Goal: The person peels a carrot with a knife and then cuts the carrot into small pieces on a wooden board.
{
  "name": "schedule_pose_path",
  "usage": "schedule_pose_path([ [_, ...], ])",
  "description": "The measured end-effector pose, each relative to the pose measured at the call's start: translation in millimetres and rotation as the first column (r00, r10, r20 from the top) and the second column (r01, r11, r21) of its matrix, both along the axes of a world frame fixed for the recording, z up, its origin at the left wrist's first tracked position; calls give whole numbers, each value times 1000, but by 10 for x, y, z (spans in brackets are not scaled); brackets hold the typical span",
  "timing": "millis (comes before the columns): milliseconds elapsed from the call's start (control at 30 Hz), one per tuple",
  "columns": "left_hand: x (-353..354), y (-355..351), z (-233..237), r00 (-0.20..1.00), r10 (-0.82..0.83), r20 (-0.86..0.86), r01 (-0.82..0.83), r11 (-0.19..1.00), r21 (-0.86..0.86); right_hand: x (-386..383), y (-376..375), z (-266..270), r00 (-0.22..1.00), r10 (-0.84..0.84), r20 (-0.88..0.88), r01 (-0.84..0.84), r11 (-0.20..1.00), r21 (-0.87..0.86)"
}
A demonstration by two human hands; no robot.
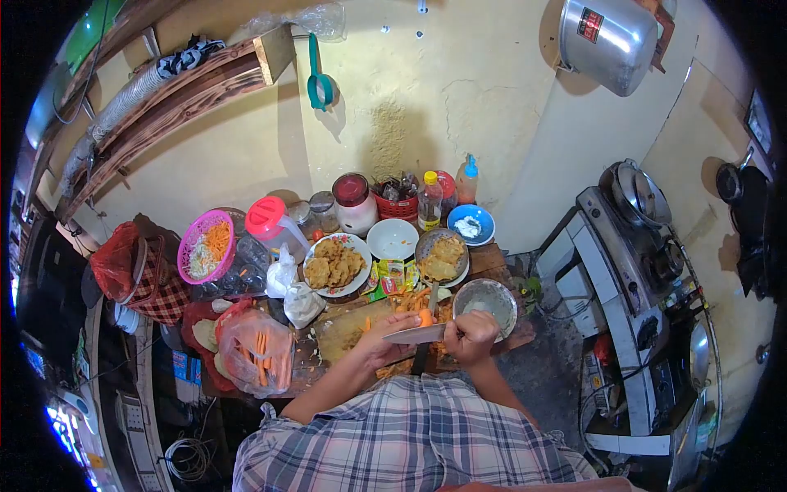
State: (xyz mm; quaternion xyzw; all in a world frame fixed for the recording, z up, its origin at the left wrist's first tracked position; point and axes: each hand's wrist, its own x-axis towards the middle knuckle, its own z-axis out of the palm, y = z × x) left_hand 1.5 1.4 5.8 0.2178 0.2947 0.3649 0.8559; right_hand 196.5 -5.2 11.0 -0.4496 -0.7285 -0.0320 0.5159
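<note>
My right hand [472, 336] is closed round the handle of a knife, whose wide blade [415, 334] points left in front of my body. On the other side, my left hand [384, 338] is closed on a carrot [425, 317], whose orange end shows just above the blade. Beneath my hands lies a wooden cutting board [338, 332] with orange scraps around it. A second dark-handled knife [421, 357] lies between my hands, pointing away from me. Right of my right hand stands a metal bowl [485, 305] with whitish residue inside.
Behind the board are a plate of fried pieces [334, 265], a white bowl [392, 239], a strainer with fritters [441, 256] and a blue bowl [471, 225]. A bag of carrots [257, 351] and a pink basket [206, 246] are left; a stove [615, 238] stands right.
</note>
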Motion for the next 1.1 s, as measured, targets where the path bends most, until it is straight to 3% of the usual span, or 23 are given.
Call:
schedule_pose_path([
  [333, 53, 2, -100, 995, 63, -78, -62, 998, 15, -73, -4, 11, 1000, -19, -5, 19, 1000, -19],
  [400, 97, -32, -235, 982, -9, 191, 13, 1000, -21, -103, -4, 9, 999, -53, -7, 52, 998, -23],
  [500, 216, -148, -216, 992, -119, 51, 121, 992, -41, -44, 68, 57, 993, -119, -4, 119, 990, -76],
  [533, 252, -178, -258, 998, -57, 21, 60, 988, -142, -20, 90, 14, 993, -122, -5, 121, 990, -75],
  [600, 228, -168, -255, 999, -32, 29, 37, 987, -156, 16, 125, -107, 978, -204, -49, 187, 952, -243],
  [667, 206, -167, -197, 999, -4, 39, 11, 985, -170, 39, 108, -119, 976, -217, -13, 207, 948, -240],
  [733, 192, -165, 25, 961, 62, -271, -79, 996, -51, 34, 98, -94, 974, -225, 22, 224, 946, -235],
  [767, 171, -149, -87, 960, 63, -272, -79, 996, -50, 16, 91, -73, 974, -225, 39, 227, 941, -251],
  [800, 147, -118, -295, 928, 145, -343, -59, 967, 248, 5, 89, -61, 973, -224, 55, 231, 936, -266],
  [833, 144, -101, -317, 891, 244, -384, -8, 852, 523, 0, 91, -70, 973, -225, 53, 231, 936, -265],
  [867, 146, -118, -321, 890, 245, -385, -8, 852, 524, -8, 90, -97, 971, -223, 86, 239, 914, -328],
  [933, 205, -184, -91, 623, 465, -629, 242, 650, 720, -22, 96, -159, 970, -213, 117, 242, 890, -387],
  [1000, 266, -175, -203, 618, 495, -611, 258, 606, 752, -14, 101, -232, 971, -168, 167, 231, 831, -506],
  [1067, 298, -158, -278, 618, 520, -590, 276, 559, 782, -9, 78, -298, 964, -164, 209, 251, 816, -521],
  [1100, 308, -138, -264, 582, 492, -648, 361, 557, 748, -7, 72, -319, 955, -157, 250, 272, 799, -537],
])
